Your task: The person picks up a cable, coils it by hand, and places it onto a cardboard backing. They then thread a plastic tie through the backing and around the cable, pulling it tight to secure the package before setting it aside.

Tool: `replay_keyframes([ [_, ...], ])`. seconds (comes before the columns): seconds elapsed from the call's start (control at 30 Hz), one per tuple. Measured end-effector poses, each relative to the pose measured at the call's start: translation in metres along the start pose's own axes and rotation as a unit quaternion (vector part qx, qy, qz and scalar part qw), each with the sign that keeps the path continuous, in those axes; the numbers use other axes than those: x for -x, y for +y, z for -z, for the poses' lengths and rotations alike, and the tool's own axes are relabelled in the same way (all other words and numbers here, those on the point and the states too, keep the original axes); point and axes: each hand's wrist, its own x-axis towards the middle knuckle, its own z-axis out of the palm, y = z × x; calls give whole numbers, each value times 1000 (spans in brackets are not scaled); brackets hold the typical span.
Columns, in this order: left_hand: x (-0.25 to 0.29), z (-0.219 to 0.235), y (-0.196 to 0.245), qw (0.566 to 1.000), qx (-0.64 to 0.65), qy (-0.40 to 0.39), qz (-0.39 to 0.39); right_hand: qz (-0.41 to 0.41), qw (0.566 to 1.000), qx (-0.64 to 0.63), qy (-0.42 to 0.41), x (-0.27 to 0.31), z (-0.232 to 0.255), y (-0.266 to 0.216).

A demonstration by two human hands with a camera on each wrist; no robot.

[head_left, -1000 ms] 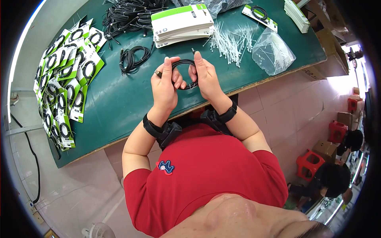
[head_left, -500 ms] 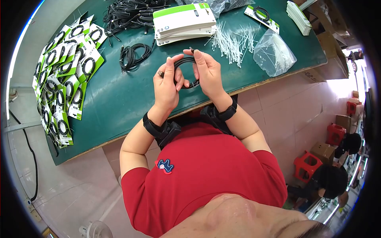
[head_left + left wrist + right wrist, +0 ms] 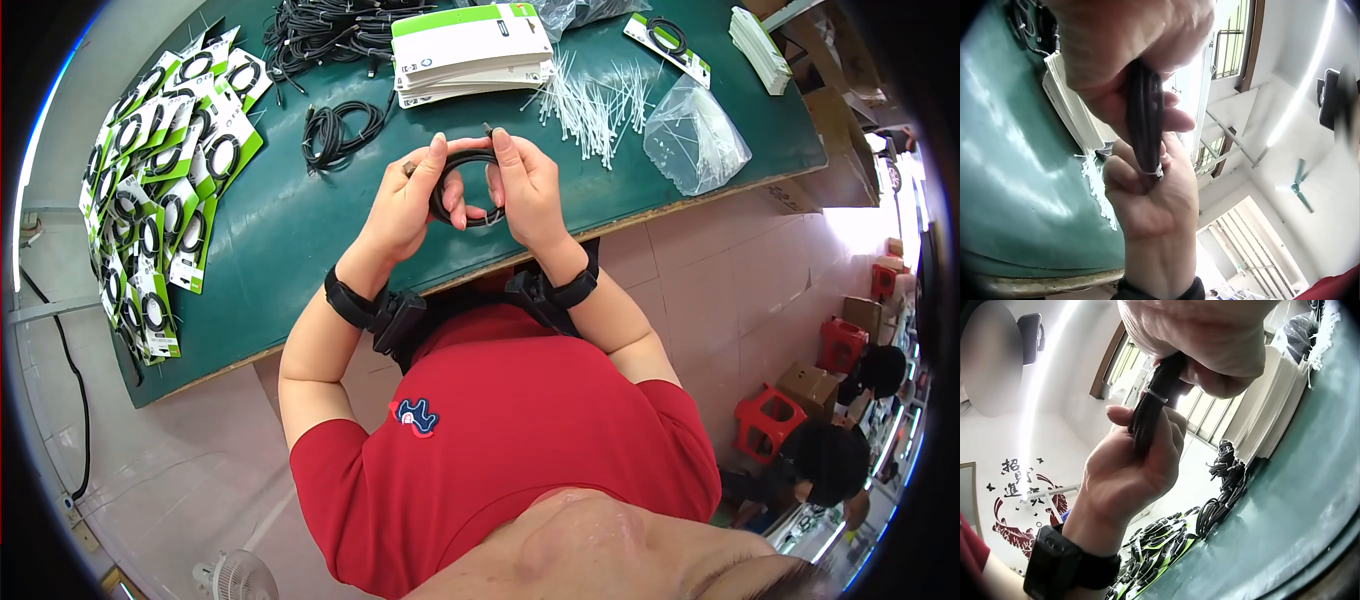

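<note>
A black cable [image 3: 484,220] is wound into a round coil, held between both hands just over the near part of the table. My left hand [image 3: 402,212] grips the coil's left side, thumb pointing up along it. On the opposite side, my right hand [image 3: 532,198] pinches the coil between thumb and fingers. One metal plug [image 3: 409,169] pokes out by the left fingers, and another plug end [image 3: 489,130] shows at the right thumb tip. A small white tie [image 3: 1155,395] circles the bundled strands in the right wrist view. The palms hide part of the coil.
On the green table [image 3: 270,235], packaged cables [image 3: 165,170] pile at left. A loose coiled cable [image 3: 340,133], a heap of cables [image 3: 330,40], stacked cards [image 3: 470,50], white cable ties [image 3: 590,110] and a clear bag [image 3: 697,135] lie beyond the hands.
My left wrist and forearm have swung outward to the left, and the left hand has turned round the coil. The right hand keeps its hold with little movement.
</note>
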Motion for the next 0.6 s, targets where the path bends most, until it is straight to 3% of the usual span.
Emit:
replay_keyframes([
  [0.13,0,2,-4,999,37,-32,2,-1,1000,1,11,-4,0,-2],
  [0.23,-5,-12,-19,968,213,71,-114,19,999,-6,32,-10,-1,-11],
  [0.27,-6,-16,-23,968,212,70,-115,31,999,-10,42,-11,-1,-13],
  [0.37,-4,-24,-35,950,195,113,-215,29,998,-17,60,-12,-4,-15],
  [0.53,1,-8,-39,965,188,16,-183,26,998,7,55,-10,1,-18],
  [0.6,3,1,-32,977,162,-21,-133,28,998,18,47,-7,3,-18],
])
